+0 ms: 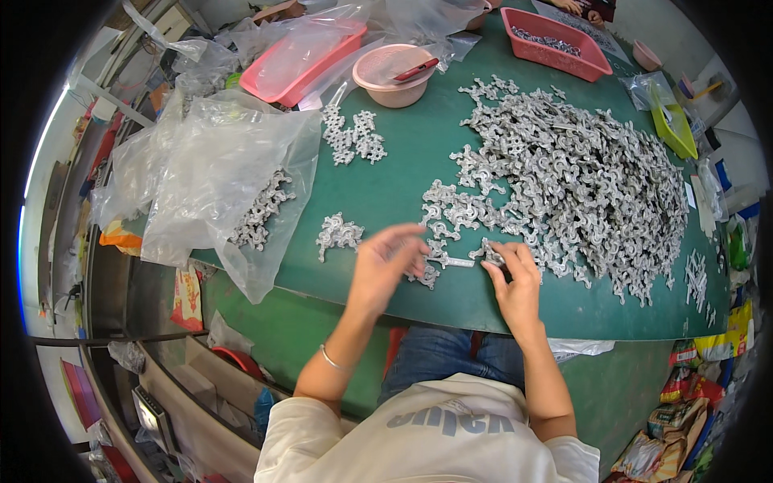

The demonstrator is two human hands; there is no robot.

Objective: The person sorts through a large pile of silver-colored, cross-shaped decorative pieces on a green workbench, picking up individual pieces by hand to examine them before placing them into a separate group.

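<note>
Small grey metal castings with curved arms form a large pile (580,185) on the green table (362,282). My right hand (518,286) pinches one metal casting (486,252) between thumb and fingers at the pile's near left edge. My left hand (386,266), somewhat blurred, hovers beside a few loose castings (427,276) with its fingers apart and nothing visible in them. Between the hands lies a short pale flat strip (460,262). Left of my left hand sits a small cluster of castings (340,233).
A clear plastic bag (209,153) with castings inside covers the table's left end. Farther back stand a pink bowl (390,92) with a red-handled tool (416,69) across it and two pink trays, one (555,58) holding parts. A person's hands (594,16) show at the far edge.
</note>
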